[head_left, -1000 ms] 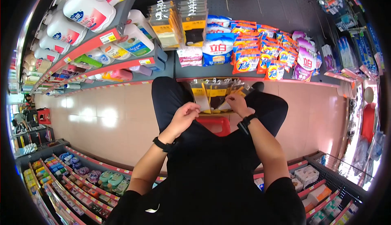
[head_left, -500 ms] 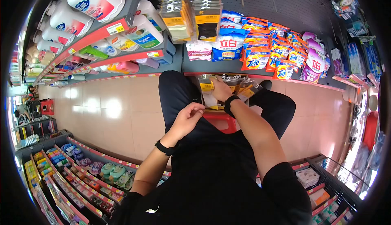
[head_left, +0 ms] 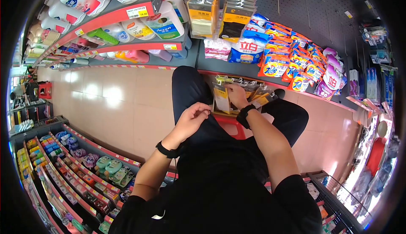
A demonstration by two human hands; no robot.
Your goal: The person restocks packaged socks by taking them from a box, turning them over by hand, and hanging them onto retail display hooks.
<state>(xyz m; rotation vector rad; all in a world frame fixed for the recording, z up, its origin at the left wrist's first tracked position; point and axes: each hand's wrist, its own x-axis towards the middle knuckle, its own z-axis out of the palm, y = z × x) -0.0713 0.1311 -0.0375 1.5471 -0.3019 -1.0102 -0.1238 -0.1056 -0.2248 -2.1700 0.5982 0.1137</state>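
Right hand (head_left: 238, 96): fingertips at the flat, yellow-topped clear packet (head_left: 221, 99); whether they grip, I can't tell
Left hand (head_left: 192, 119): thumb and curled fingers slightly apart (nothing in it, that I see)
Packet: left side of the brown cardboard box (head_left: 224, 114)

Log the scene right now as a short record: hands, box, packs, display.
Left hand: near the box, no item visible in it
Right hand: at the packs, grip unclear
Box: between the knees, above a red stool
Packs: in the box, white hooks on top
Display: similar packs hanging; orange Tide bags on the shelf
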